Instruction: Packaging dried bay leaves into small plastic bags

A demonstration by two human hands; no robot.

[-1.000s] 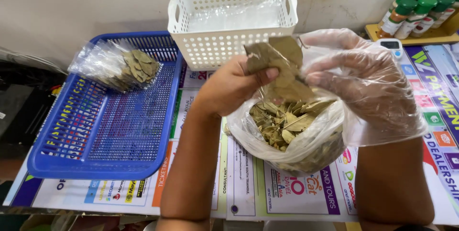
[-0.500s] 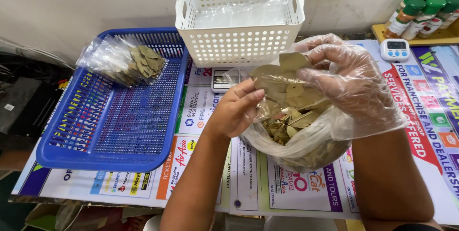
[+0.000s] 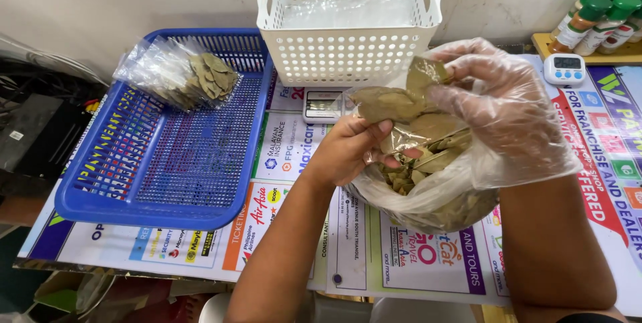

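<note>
While the big clear bag (image 3: pixel 428 199) of dried bay leaves sits open at centre right, the bare left hand (image 3: pixel 348 152) pinches its near rim shut between thumb and fingers. Right hand (image 3: pixel 501 102), in one loose plastic glove, curls over the bag's mouth, fingertips nipping a single leaf (image 3: pixel 428 72). Far left, one small filled packet (image 3: pixel 180 79) lies in one blue tray (image 3: pixel 160 156). One white basket (image 3: pixel 348 22) stands behind, one timer (image 3: pixel 565 69) far right.

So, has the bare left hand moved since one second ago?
Yes. The left hand has drawn back from the white basket, toward the person, uncovering the small scale.
</note>
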